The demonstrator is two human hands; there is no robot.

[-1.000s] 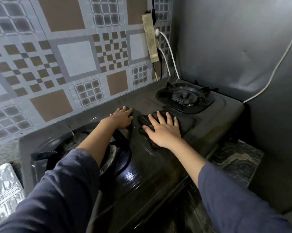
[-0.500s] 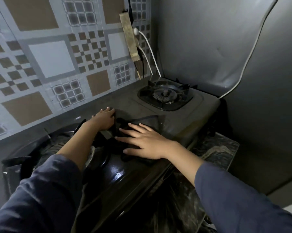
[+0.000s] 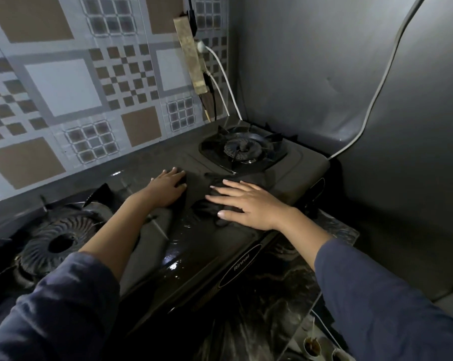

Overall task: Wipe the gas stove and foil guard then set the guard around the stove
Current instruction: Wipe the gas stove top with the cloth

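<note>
A black two-burner gas stove [image 3: 207, 251] stands on a dark marbled counter against a patterned tile wall. A dark cloth [image 3: 199, 191] lies on the stove top between the left burner [image 3: 61, 241] and the right burner [image 3: 243, 149]. My right hand [image 3: 248, 204] presses flat on the cloth with straight fingers. My left hand [image 3: 168, 187] rests flat on the stove top at the cloth's left edge, touching it. The stove surface near the front shines wet. No foil guard is in view.
A power strip [image 3: 190, 56] hangs on the tile wall with a white cable [image 3: 225, 84] running down behind the right burner. A grey wall [image 3: 350, 74] with another cable closes the right side. Small cups [image 3: 311, 346] sit at the counter's lower right.
My right hand slid the cloth leftward and toward the stove's front, turning its fingers to the left. The camera swung right, and the foil sheet at the lower left left the view.
</note>
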